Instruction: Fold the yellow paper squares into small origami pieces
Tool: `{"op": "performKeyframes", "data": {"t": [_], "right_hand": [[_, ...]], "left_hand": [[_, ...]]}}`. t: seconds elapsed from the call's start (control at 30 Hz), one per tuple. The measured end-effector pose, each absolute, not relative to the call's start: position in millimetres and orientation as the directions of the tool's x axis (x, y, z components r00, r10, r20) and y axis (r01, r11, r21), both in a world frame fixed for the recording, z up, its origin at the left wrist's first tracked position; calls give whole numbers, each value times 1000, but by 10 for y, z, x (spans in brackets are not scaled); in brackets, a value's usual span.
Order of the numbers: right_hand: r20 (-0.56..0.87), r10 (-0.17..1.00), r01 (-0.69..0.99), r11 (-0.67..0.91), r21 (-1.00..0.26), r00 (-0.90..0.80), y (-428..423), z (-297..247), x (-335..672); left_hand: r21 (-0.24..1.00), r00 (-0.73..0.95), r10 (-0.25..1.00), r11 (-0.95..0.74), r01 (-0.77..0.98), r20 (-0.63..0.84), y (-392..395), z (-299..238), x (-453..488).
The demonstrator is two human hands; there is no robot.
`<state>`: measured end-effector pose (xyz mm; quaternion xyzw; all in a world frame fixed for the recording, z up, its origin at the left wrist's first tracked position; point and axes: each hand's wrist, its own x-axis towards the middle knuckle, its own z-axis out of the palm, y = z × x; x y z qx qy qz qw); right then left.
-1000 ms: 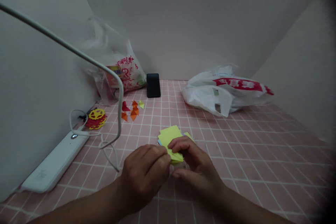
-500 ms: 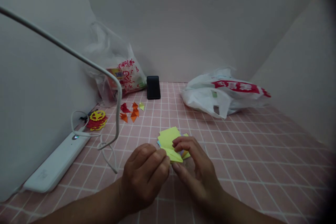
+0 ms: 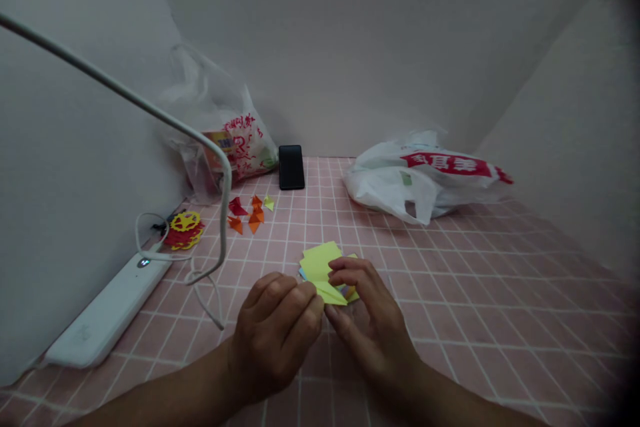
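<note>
My left hand [image 3: 280,333] is closed, its thumb and fingers pinching a small folded piece of yellow paper [image 3: 331,293]. The folded paper narrows to a point on the right, and its left end is hidden behind my fingers. My right hand [image 3: 377,320] is curved beside it with thumb and fingers apart. Its thumb tip is at the paper's lower edge, while the fingertips hover by the upper side. Just behind lies a loose stack of square paper sheets [image 3: 321,259], yellow on top, with bits of blue, orange and purple at its edges.
Small folded orange papers [image 3: 256,213], a red one [image 3: 237,206] and a yellow one [image 3: 269,203] lie back left. Nearby are yellow and red gear-shaped cutouts [image 3: 185,222], a white power strip [image 3: 110,310], a cable [image 3: 227,213], a phone [image 3: 291,167], and plastic bags [image 3: 250,140] [image 3: 385,183].
Almost nothing differs. The folded yellow paper's pointed tip sits very slightly higher, and my right hand has shifted a touch to the left.
</note>
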<state>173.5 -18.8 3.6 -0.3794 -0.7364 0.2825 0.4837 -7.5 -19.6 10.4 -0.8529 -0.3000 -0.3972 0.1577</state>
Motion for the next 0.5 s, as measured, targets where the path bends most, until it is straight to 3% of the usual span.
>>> {"op": "performKeyframes", "data": {"t": [0.2, 0.5], "right_hand": [[523, 816, 272, 576, -771, -246, -182, 29, 1734], [531, 807, 238, 586, -774, -259, -172, 2, 1733]], "left_hand": [[-9, 505, 386, -788, 616, 772, -165, 94, -64], [216, 444, 483, -822, 527, 754, -115, 121, -12]]}}
